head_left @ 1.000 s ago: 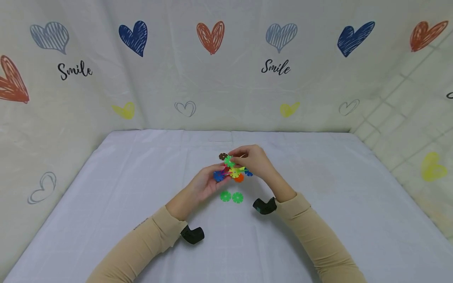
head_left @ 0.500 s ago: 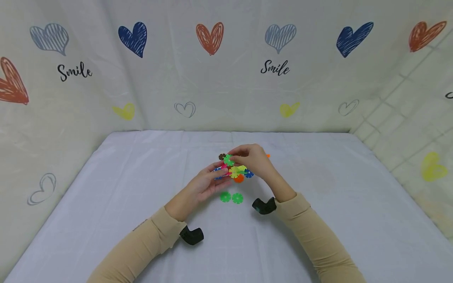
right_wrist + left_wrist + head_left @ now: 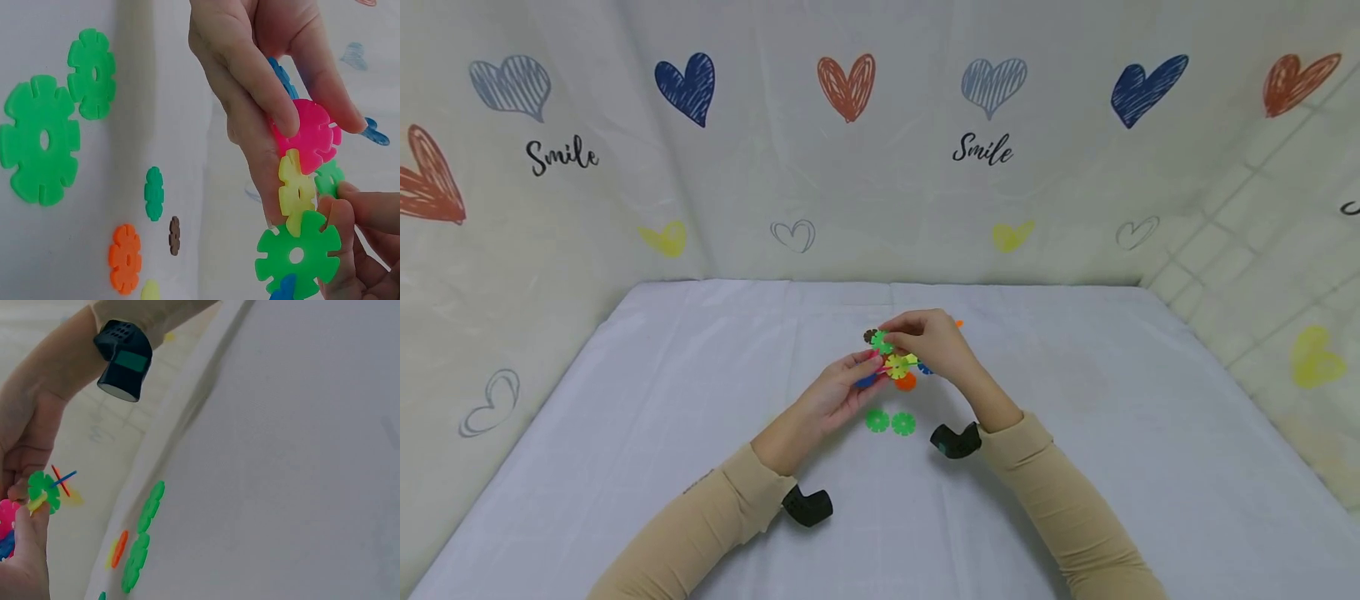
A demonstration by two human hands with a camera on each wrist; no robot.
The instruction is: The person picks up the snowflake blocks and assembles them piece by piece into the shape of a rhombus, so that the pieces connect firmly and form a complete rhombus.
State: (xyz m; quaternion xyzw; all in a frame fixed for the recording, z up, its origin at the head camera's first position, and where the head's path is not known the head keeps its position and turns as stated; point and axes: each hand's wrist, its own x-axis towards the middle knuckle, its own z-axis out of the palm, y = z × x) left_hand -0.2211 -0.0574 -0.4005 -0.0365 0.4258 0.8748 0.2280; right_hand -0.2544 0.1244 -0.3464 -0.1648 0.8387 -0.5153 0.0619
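Note:
Notched plastic snowflake discs are joined into a small piece in my left hand (image 3: 831,396). Its fingers and thumb grip the piece around a pink disc (image 3: 309,134). Below the pink one, a yellow disc (image 3: 297,190) links to a larger-looking green disc (image 3: 319,250), and a blue disc (image 3: 284,287) slots into that. Between thumb and fingertips, my right hand (image 3: 932,342) pinches another green disc (image 3: 882,341) at the joined piece's far side. In the right wrist view its edge sits close by the yellow and pink discs; whether it is slotted in cannot be told.
Two loose green discs (image 3: 891,422) lie on the white-covered table (image 3: 1075,467) nearer the body. An orange disc (image 3: 906,382), a brown disc (image 3: 869,336) and a teal disc (image 3: 154,194) lie around the hands. Black wrist cameras (image 3: 957,441) hang from both sleeves.
My left thumb has shifted right across the joined discs, and the blue disc beside it has turned and become more covered. The right hand keeps its pinch on the green disc, nearly in place.

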